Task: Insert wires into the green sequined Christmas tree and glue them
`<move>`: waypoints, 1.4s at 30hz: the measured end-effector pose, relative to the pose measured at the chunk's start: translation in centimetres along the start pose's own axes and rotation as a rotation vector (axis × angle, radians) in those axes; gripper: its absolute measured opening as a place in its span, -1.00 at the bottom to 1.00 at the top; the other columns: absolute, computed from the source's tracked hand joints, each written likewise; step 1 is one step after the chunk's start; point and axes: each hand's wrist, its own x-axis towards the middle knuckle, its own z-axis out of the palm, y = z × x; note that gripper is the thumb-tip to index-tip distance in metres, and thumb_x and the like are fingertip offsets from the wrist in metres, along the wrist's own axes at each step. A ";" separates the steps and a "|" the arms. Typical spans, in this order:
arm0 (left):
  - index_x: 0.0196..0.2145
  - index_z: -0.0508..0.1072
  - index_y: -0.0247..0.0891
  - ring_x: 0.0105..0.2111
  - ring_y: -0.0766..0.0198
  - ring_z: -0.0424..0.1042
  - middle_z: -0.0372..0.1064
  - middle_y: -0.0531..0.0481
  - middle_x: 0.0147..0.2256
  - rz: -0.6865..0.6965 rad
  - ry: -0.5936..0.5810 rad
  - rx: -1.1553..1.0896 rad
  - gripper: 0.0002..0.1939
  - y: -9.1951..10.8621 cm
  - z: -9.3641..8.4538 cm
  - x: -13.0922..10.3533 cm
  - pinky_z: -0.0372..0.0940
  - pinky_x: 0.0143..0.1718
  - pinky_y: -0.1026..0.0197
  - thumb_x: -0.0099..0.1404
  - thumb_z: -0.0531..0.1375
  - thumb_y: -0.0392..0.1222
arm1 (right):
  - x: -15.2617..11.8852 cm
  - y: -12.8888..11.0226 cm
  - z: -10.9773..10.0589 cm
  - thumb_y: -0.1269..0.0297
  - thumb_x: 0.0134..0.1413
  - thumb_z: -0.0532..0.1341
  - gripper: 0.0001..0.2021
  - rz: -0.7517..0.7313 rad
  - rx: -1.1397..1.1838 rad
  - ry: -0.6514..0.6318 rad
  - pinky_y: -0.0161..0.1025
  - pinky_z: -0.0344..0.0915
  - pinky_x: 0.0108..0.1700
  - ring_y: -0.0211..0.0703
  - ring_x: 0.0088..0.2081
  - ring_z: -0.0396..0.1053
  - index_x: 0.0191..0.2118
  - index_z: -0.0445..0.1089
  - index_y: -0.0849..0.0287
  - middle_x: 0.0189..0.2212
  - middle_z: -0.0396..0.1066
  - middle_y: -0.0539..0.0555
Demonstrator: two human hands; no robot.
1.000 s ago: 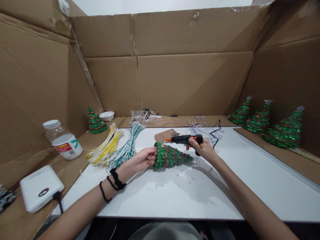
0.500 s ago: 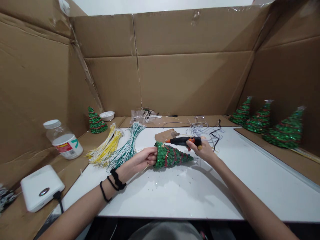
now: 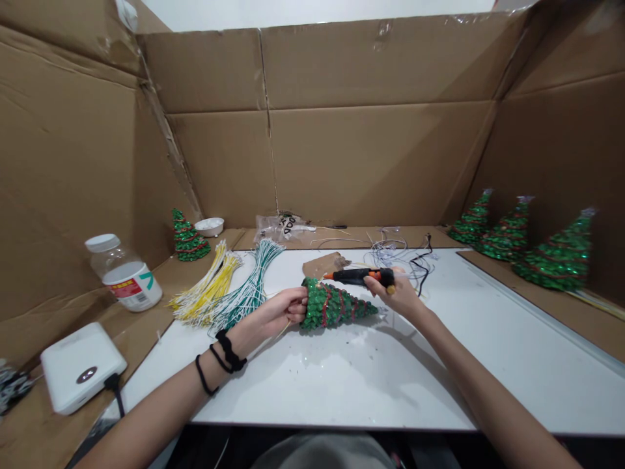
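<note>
A small green Christmas tree (image 3: 336,306) with red garland lies on its side over the white tabletop, its star tip pointing right. My left hand (image 3: 283,307) is closed on its base, and a thin pale wire trails below the fingers. In my right hand (image 3: 400,293) is a black and orange glue gun (image 3: 361,276), its nozzle at the upper edge of the tree near the base. Whether the nozzle touches the tree is hard to make out. Behind the tree lies a scrap of brown cardboard (image 3: 325,264).
Bundles of yellow-white wires (image 3: 209,286) and green-white wires (image 3: 249,286) lie left. Beyond them stand a plastic jar (image 3: 124,277), another tree (image 3: 188,238), a white bowl (image 3: 209,227) and a white box (image 3: 83,368). Tangled wires (image 3: 395,251) lie behind; several trees (image 3: 556,257) stand right.
Almost nothing differs. The glue gun and both hands keep the same place at the tree, with only a very slight shift of the right hand.
</note>
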 end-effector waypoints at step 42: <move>-0.59 0.11 -0.26 -0.71 0.52 -0.14 -0.08 0.22 -0.71 -0.008 -0.109 0.237 -0.83 -0.3 0.2 -0.4 -0.29 -0.66 0.35 -0.01 0.11 -0.30 | 0.1 5.3 -1.8 0.46 -0.01 0.06 -0.69 -0.066 -0.371 -0.502 -0.17 0.17 -0.23 0.01 -0.17 0.18 -0.09 0.27 0.11 -0.18 0.27 0.15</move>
